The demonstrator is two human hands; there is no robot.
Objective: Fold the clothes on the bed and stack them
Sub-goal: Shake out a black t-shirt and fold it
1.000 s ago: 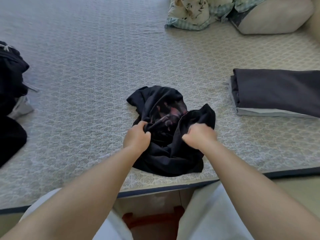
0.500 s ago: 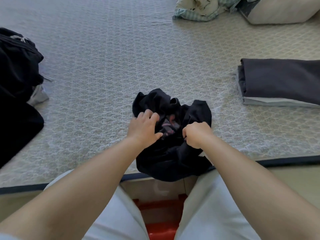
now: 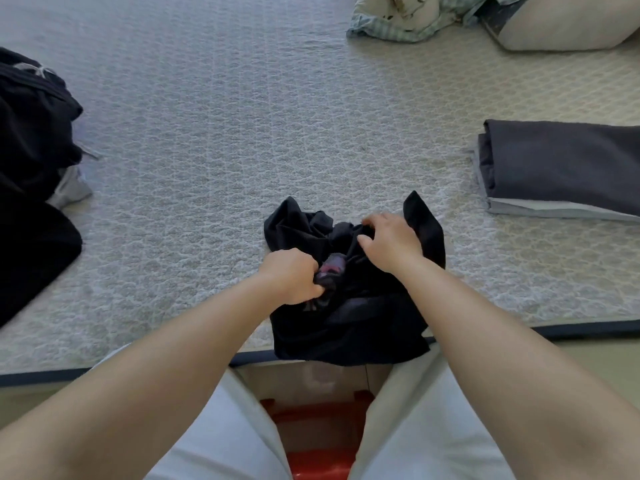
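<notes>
No text, label, brand, number or sign can be read anywhere. The black garment (image 3: 349, 306) shows a pinkish print near its middle, but it is crumpled and too blurred to make out as letters.

We cannot see the left hand's (image 3: 291, 277) fingertips, buried in the crumpled black garment (image 3: 349, 306). Far right of the fingers, the folded stack (image 3: 561, 164) runs off frame; far left, the dark clothes pile (image 3: 31, 140) is cut too.
</notes>
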